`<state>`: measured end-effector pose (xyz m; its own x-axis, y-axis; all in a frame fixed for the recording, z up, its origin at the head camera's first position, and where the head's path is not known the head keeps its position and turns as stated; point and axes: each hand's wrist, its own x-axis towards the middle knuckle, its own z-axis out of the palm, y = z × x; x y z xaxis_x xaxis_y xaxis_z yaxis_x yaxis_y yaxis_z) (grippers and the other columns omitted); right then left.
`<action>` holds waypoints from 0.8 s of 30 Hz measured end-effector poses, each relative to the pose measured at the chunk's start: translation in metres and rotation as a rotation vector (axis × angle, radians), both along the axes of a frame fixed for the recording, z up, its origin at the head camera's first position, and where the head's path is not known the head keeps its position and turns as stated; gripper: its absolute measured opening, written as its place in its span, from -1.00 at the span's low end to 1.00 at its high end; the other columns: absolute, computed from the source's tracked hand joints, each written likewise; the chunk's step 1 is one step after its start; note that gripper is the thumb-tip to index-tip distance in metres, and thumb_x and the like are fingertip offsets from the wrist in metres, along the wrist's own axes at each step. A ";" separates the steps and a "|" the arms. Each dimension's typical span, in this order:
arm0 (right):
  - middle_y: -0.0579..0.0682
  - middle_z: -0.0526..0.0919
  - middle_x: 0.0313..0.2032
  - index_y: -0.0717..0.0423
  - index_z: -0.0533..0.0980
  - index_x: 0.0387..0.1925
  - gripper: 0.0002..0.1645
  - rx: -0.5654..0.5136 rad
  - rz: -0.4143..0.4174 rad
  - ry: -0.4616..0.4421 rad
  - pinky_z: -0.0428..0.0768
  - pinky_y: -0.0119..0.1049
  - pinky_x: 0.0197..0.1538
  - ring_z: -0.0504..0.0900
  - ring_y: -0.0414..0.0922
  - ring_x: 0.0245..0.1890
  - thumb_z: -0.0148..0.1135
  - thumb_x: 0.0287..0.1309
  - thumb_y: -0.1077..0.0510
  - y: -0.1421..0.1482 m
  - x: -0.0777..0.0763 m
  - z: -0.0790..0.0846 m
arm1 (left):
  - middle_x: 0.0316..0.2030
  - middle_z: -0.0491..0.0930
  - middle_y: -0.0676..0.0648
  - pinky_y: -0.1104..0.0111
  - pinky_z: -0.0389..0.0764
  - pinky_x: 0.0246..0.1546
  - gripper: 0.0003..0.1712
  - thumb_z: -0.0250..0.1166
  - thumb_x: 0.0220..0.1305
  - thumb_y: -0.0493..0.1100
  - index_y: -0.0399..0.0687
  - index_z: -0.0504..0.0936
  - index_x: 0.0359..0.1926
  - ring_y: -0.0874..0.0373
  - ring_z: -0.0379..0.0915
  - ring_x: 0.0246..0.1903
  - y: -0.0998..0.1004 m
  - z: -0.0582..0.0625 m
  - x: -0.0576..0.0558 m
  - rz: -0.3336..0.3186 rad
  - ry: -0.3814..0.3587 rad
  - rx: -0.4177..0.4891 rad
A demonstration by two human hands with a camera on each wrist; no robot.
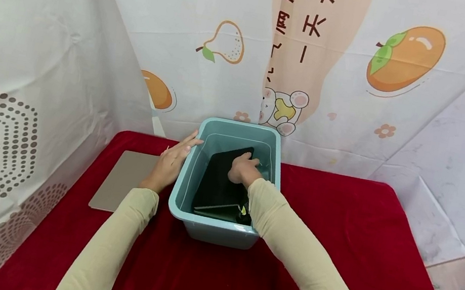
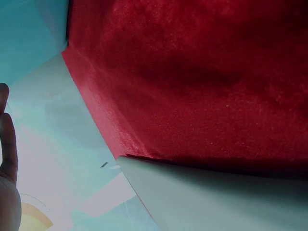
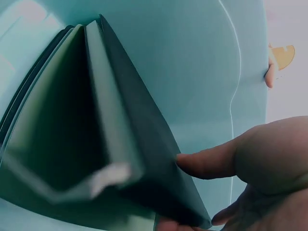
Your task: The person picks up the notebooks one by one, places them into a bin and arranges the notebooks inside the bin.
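A blue-green plastic tub (image 1: 217, 236) stands on the red cloth. Inside it leans a black-covered notebook (image 1: 218, 178), with a dark green-edged folder or book (image 3: 29, 159) beside it in the right wrist view. My right hand (image 1: 244, 169) is down in the tub; its thumb presses the notebook's cover while fingertips meet the lower edge, so it pinches the notebook. My left hand (image 1: 170, 163) rests along the tub's left rim with straight fingers, a fingertip showing over the rim in the right wrist view. A small dark item with a yellow spot (image 1: 243, 210) lies partly hidden by the right sleeve.
Left of the tub lies a flat grey slab (image 1: 114, 187) like a closed laptop, partly behind the left hand. Red velvet cloth (image 1: 337, 234) covers the table. Printed white curtains (image 1: 331, 105) hang close behind the tub and on both sides.
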<state>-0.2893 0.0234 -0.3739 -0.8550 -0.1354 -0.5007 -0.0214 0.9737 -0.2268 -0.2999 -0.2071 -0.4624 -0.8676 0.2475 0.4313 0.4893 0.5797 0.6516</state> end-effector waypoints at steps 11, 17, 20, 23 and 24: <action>0.35 -0.22 0.59 0.34 -0.11 0.59 -0.20 -0.116 -0.059 -0.015 0.28 0.12 0.48 -0.14 0.33 0.58 -0.14 0.56 0.04 0.007 -0.002 -0.001 | 0.55 0.13 0.36 -0.27 0.10 0.48 -0.50 -0.27 0.66 0.15 0.49 0.44 0.40 0.17 0.17 0.54 0.000 0.002 0.001 -0.003 0.000 -0.010; 0.42 -0.21 0.55 0.30 -0.20 0.60 -0.10 -0.286 -0.153 -0.005 0.26 0.17 0.48 0.06 0.35 0.51 -0.06 0.51 -0.01 0.013 0.000 0.005 | 0.54 0.16 0.35 -0.11 0.36 0.42 -0.52 -0.21 0.65 0.17 0.51 0.43 0.41 0.11 0.25 0.50 -0.005 0.009 0.002 0.000 0.009 -0.098; 0.41 -0.18 0.54 0.28 -0.20 0.60 -0.07 -0.311 -0.154 -0.002 0.25 0.21 0.48 0.07 0.34 0.50 -0.03 0.49 -0.04 0.016 0.001 0.008 | 0.54 0.14 0.38 -0.11 0.37 0.42 -0.51 -0.20 0.64 0.20 0.54 0.40 0.43 0.09 0.25 0.50 -0.007 0.014 0.001 -0.009 -0.011 -0.128; 0.39 -0.16 0.54 0.28 -0.17 0.60 -0.06 -0.320 -0.155 0.013 0.24 0.21 0.48 0.07 0.32 0.50 -0.01 0.49 -0.06 0.016 0.002 0.010 | 0.54 0.11 0.41 -0.13 0.35 0.42 -0.49 -0.21 0.63 0.22 0.52 0.39 0.45 0.09 0.23 0.51 -0.009 0.015 0.002 -0.012 -0.031 -0.146; 0.40 -0.15 0.54 0.28 -0.16 0.60 -0.06 -0.316 -0.149 0.019 0.24 0.20 0.49 0.07 0.32 0.50 -0.01 0.49 -0.06 0.015 0.002 0.010 | 0.54 0.11 0.41 -0.14 0.35 0.42 -0.49 -0.21 0.63 0.21 0.49 0.39 0.45 0.08 0.23 0.52 -0.009 0.016 0.003 -0.015 -0.032 -0.151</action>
<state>-0.2878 0.0387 -0.3635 -0.8858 -0.1540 -0.4378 0.1086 0.8484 -0.5181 -0.2974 -0.2162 -0.4464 -0.8761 0.3204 0.3602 0.4788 0.6653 0.5728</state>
